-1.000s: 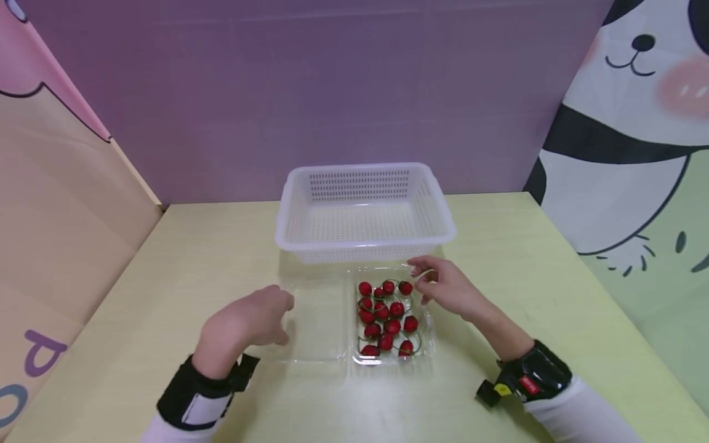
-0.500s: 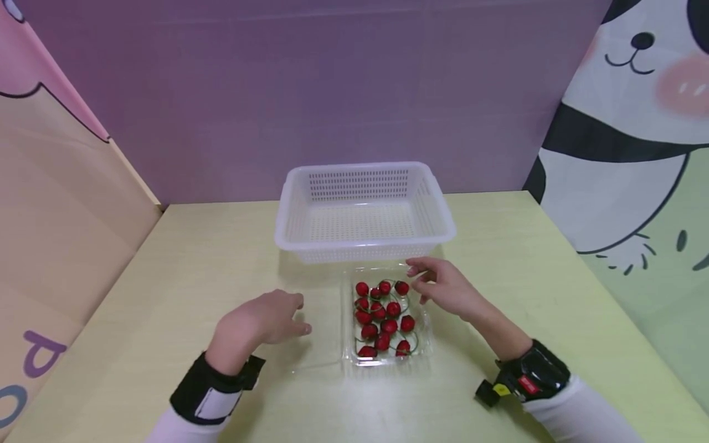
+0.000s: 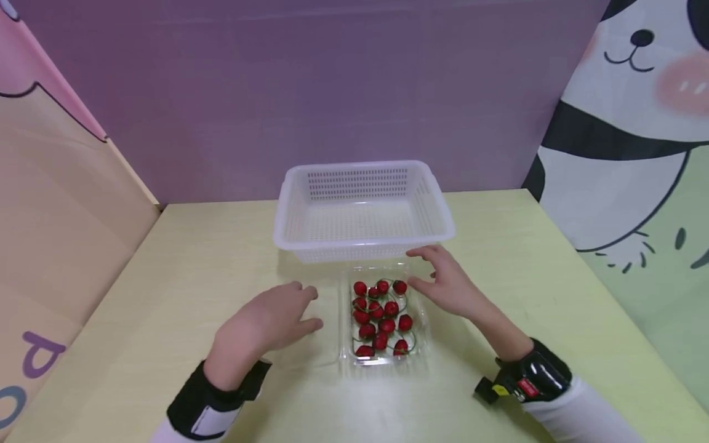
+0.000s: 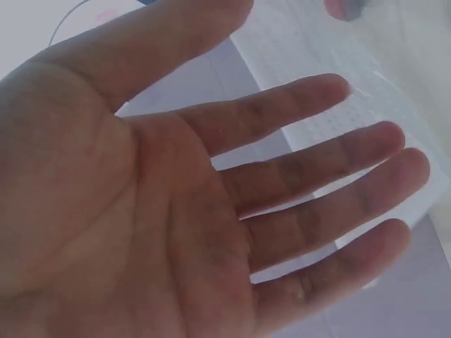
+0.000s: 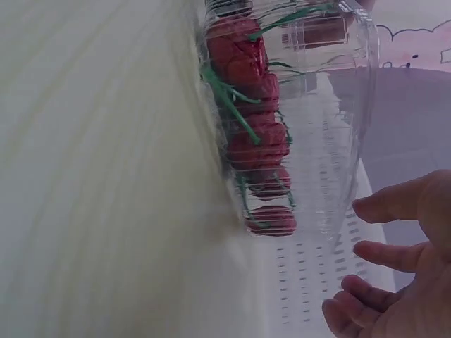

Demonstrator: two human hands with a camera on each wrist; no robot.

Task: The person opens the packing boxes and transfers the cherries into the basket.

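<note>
A clear plastic clamshell box (image 3: 382, 362) holds several red cherries (image 3: 386, 325) with green stems. Its see-through lid (image 3: 327, 354) lies to the left, partly hidden by my left hand (image 3: 266, 320). The left fingers stretch out above the lid; in the left wrist view the palm shows nothing in it. At the box's far right corner is my right hand (image 3: 445, 286), thumb and index spread apart. Seen from the right wrist, the thumb and fingers sit beside the box wall (image 5: 359, 105); whether they touch it I cannot tell.
A white perforated plastic basket (image 3: 362, 243) stands just behind the box, near the purple back wall (image 3: 354, 86). All of this is on a pale wooden table (image 3: 166, 277). Printed panels (image 3: 620, 197) flank it on both sides.
My left hand has moved to the right, its fingers spreading. The box with the cherries has shifted slightly left. The right thumb and index have parted wider.
</note>
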